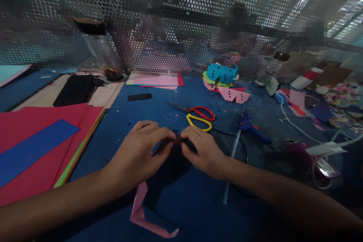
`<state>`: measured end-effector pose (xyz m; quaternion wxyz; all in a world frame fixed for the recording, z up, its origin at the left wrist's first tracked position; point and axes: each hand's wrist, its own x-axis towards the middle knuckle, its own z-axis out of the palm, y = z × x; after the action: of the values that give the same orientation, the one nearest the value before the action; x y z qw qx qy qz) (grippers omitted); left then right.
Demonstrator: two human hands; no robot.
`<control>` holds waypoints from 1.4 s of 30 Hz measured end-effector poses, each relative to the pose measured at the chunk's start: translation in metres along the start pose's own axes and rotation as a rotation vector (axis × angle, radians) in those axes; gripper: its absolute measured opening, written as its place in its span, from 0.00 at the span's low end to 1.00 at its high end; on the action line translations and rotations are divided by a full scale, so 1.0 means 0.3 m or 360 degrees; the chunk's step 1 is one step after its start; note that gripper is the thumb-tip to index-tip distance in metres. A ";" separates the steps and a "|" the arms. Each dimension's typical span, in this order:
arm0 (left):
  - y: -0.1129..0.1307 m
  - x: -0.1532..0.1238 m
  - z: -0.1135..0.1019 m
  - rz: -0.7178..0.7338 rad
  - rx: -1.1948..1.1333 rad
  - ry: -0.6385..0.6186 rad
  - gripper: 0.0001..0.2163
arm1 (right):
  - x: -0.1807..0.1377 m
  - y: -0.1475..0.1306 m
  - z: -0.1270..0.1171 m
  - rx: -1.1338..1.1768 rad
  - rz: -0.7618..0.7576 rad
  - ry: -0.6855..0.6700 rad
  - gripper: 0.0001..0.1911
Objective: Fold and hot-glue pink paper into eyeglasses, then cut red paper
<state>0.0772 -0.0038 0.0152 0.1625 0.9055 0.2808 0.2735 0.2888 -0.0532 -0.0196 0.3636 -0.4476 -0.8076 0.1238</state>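
My left hand (149,145) and my right hand (202,147) meet over the blue tabletop, fingertips almost touching. Both are closed in a pinch; whatever lies between the fingers is too small and dark to make out. Just beyond them rest scissors (190,110) with one red and one yellow handle. A folded pink paper strip (138,211) lies below my left wrist, partly hidden by it. To the right of my right hand is a blue glue gun (249,126), and a translucent glue stick (234,166) extends from it toward me, partly behind my forearm.
Red paper sheets (93,115) with a blue strip (36,149) lie left, near a black phone (74,90). Pink paper (155,80), a black strip (139,97) and dotted paper cutouts (222,73) sit farther back. A jar (98,49) stands by the perforated metal screen (181,19). Cables and scraps crowd the right.
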 end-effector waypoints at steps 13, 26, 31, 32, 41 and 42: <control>0.003 0.002 -0.001 0.0024 0.0020 -0.0020 0.06 | -0.006 0.002 -0.001 -0.0010 -0.0018 0.0003 0.02; -0.015 0.000 0.007 -0.0008 0.0086 -0.0047 0.07 | 0.002 0.002 0.000 -0.0083 0.0052 -0.0026 0.06; -0.012 0.002 0.002 -0.0046 0.0051 -0.0084 0.07 | 0.000 0.004 0.004 -0.0121 0.0037 -0.0055 0.08; -0.012 0.002 0.001 -0.0062 0.0048 -0.0088 0.07 | 0.000 0.002 0.004 -0.0095 0.0078 -0.0063 0.08; -0.060 0.011 -0.024 -0.0275 0.0150 -0.0051 0.07 | -0.004 -0.017 -0.034 0.0217 0.0323 0.0096 0.07; -0.067 0.013 -0.029 -0.0307 0.0158 -0.0046 0.08 | -0.005 -0.023 -0.043 0.0243 0.0300 0.0130 0.07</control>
<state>0.0661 0.0156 0.0147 0.1472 0.8850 0.3776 0.2292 0.2939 -0.0601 -0.0076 0.4159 -0.4973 -0.7346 0.2002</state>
